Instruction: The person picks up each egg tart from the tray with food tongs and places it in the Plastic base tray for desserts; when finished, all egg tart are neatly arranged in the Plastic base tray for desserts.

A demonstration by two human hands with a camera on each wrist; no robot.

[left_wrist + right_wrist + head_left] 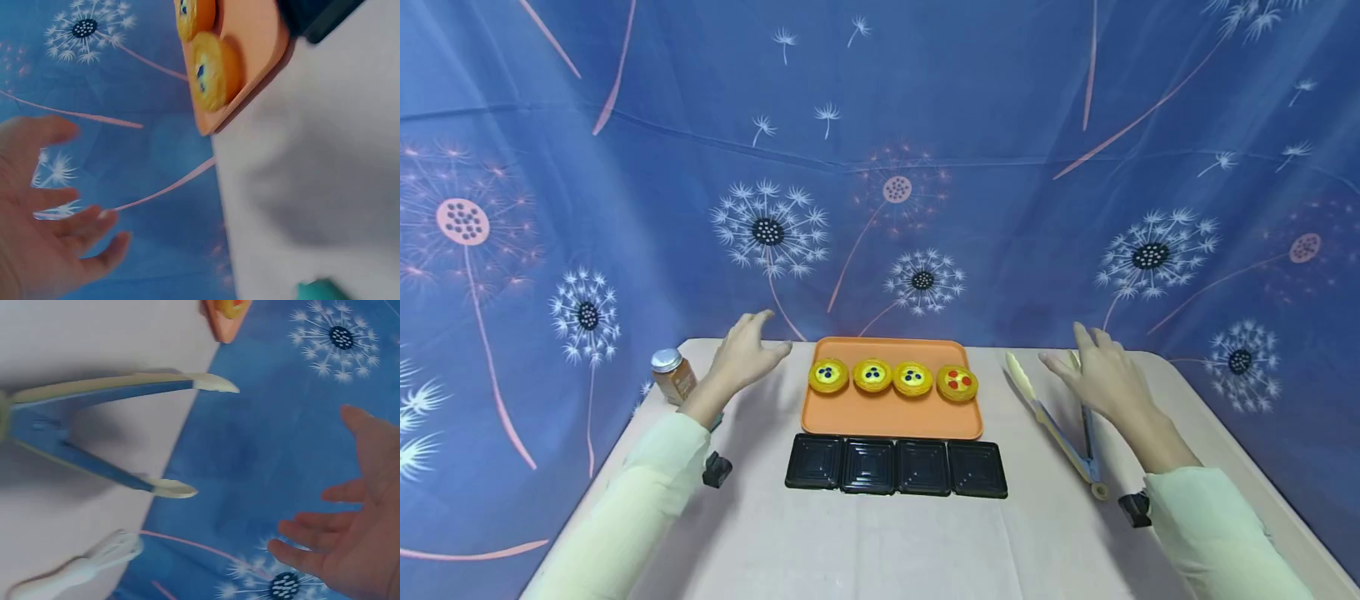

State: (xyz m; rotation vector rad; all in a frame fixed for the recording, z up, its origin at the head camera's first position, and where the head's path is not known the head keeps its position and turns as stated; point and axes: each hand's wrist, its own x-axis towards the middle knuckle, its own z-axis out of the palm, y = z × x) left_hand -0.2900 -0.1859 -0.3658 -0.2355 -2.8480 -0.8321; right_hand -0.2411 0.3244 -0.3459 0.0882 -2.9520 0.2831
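Observation:
My left hand point(741, 358) hovers with loosely spread fingers between a silver-lidded jar point(675, 377) and an orange tray point(891, 425); it holds nothing. Three yellow tarts with blue dots, such as the leftmost tart point(828, 376), and one tart with red dots point(957, 383) lie in a row on the tray. At the right my right hand point(1105, 379) is held above spread tongs point(1056, 432), its fingers extended and holding nothing. The right wrist view shows the tongs point(44, 422) lying apart from the hand, cream-tipped, with a white whisk point(81, 567) beside them.
Several black square lidded or shallow containers point(870, 465) stand in a row just in front of the tray. A small teal object point(322, 290) lies below my left wrist, mostly hidden. Blue dandelion-patterned cloth point(1000, 208) hangs behind the pale table point(925, 550).

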